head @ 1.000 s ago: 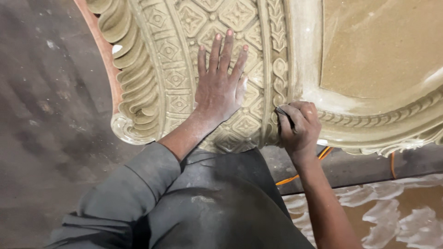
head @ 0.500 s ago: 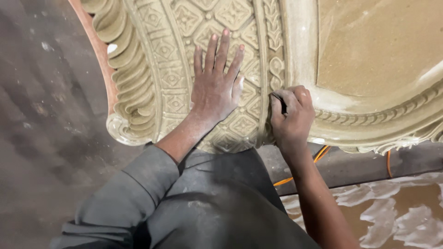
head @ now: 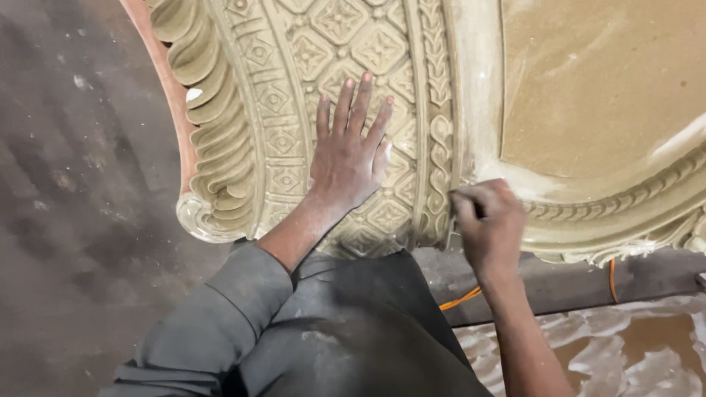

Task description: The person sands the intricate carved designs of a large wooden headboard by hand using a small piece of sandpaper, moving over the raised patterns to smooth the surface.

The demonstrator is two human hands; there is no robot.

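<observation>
The left hand lies flat, fingers spread, on the carved panel. The right hand is fisted around something small and dark, pressed against the panel's braided border.

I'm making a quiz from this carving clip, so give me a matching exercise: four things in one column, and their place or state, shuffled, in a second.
Things:
1. left hand
2. right hand
3. orange cable
4. carved panel

States:
A. runs under the panel's edge
B. fist closed at the braided border
C. pale, with diamond and scroll relief
D. flat, fingers spread on the diamonds

Pairs: 1-D, 2-B, 3-A, 4-C
</observation>
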